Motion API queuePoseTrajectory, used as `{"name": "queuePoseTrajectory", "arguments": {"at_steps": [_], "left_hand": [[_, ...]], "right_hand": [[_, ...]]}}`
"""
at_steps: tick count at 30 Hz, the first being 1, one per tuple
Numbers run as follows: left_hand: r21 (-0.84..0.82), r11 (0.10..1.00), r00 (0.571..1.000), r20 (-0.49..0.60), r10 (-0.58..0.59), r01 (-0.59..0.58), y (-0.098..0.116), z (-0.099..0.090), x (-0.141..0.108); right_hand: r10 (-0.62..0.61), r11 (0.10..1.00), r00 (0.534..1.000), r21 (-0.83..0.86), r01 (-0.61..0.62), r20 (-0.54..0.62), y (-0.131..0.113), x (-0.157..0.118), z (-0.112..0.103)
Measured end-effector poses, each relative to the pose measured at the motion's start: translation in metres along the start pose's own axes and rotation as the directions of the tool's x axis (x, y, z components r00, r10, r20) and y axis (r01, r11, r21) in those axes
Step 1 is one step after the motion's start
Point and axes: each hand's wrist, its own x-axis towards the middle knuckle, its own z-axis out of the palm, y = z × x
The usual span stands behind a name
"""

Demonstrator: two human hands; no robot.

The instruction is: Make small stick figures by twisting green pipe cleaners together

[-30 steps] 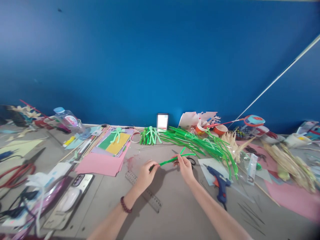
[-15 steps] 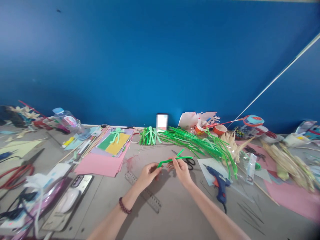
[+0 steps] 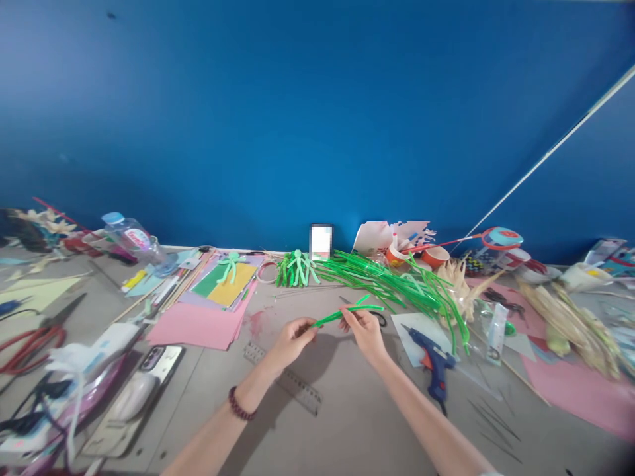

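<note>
A bright green pipe cleaner (image 3: 328, 319) stretches between my hands above the table, its free ends spreading apart past my right fingers. My left hand (image 3: 297, 338) pinches its left end; a dark beaded bracelet circles that wrist. My right hand (image 3: 364, 330) is closed on it further right, thumb and fingers pressed together. Beneath my right fingers lie black-handled scissors (image 3: 381, 318), mostly covered. Behind my hands spreads a heap of long green pipe cleaners (image 3: 377, 276). Small green pipe-cleaner figures (image 3: 298, 268) sit at the back, near the wall.
A clear ruler (image 3: 300, 391) lies under my left forearm. To the right is a blue glue gun (image 3: 432, 360) on pale paper. Pink sheets (image 3: 193, 325), a phone (image 3: 166, 360) and a plastic bottle (image 3: 131, 235) occupy the left. Dried husks (image 3: 578, 320) lie far right.
My hands have moved slightly apart, and the pipe cleaner between them is straighter. My left wrist has shifted a little to the left. Both hands keep their grip.
</note>
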Motion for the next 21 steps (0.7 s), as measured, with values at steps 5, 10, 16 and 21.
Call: {"name": "queuePoseTrajectory", "arguments": {"at_steps": [5,10,16,21], "left_hand": [[0.028,0.999,0.997,-0.079,0.021,-0.019,0.010,-0.001,0.005],[-0.030,0.999,0.996,-0.089,-0.026,0.024,0.017,-0.003,0.013],[-0.293,0.956,0.999,-0.035,-0.036,0.025,0.018,-0.002,0.015],[-0.441,0.886,0.990,0.089,-0.113,0.141,0.015,-0.003,0.015]], "right_hand": [[-0.059,0.982,0.996,-0.174,0.070,0.066,-0.006,0.001,-0.003],[-0.253,0.676,0.958,-0.684,0.275,0.136,-0.019,-0.005,-0.009],[-0.618,0.053,0.580,-0.708,0.704,0.531,-0.037,-0.009,-0.002],[-0.593,-0.046,0.410,-0.538,0.841,0.693,-0.030,0.007,0.003]]}}
